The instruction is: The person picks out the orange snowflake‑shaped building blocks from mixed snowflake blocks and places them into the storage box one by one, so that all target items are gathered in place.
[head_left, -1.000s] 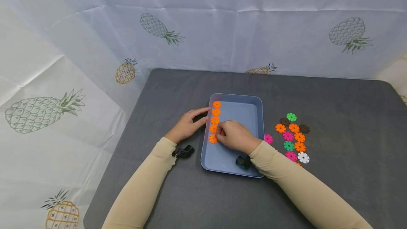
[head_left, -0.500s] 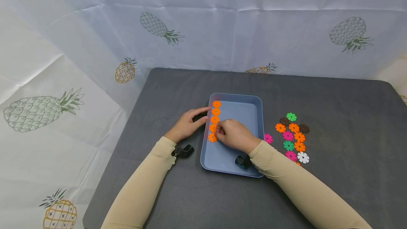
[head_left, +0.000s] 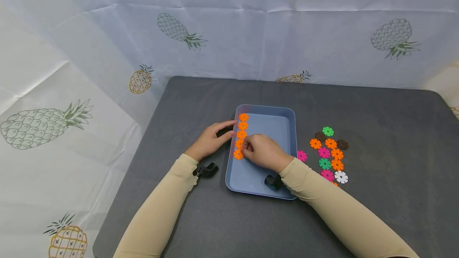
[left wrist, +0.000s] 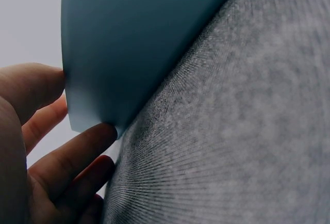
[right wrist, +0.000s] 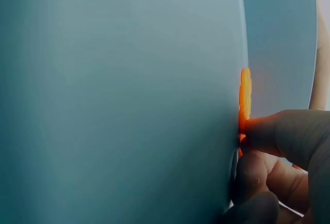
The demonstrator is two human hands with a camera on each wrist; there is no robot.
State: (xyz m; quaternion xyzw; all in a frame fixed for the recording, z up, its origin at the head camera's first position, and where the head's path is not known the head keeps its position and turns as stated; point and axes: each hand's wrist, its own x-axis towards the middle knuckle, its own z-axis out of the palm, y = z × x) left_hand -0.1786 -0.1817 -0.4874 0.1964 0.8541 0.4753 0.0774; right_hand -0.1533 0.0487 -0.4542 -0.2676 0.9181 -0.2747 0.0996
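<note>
Several orange notched discs (head_left: 241, 135) lie flat in a column along the left inner side of the blue tray (head_left: 263, 188). My right hand (head_left: 264, 152) is inside the tray with its fingers curled, pinching at the edge of the nearest orange disc (head_left: 238, 155). Orange shows against its thumb tip in the right wrist view, though the fingers hide part of the column. Outside the tray, my left hand (head_left: 212, 140) rests thumb and forefinger on the left rim, its fingers loosely extended. The left wrist view shows those fingers against the tray's outer wall (left wrist: 118, 43).
Right of the tray, more notched discs lie loose on the grey table (head_left: 391, 162): orange, brown, a green disc (head_left: 328, 131), pink, and a white disc (head_left: 341, 177). My right forearm passes over the tray's right rim. A pineapple-print cloth (head_left: 251, 43) hangs behind.
The nearest orange disc has shifted slightly away from me, narrowing the gap to the disc beyond it. Both hands stay almost in place.
</note>
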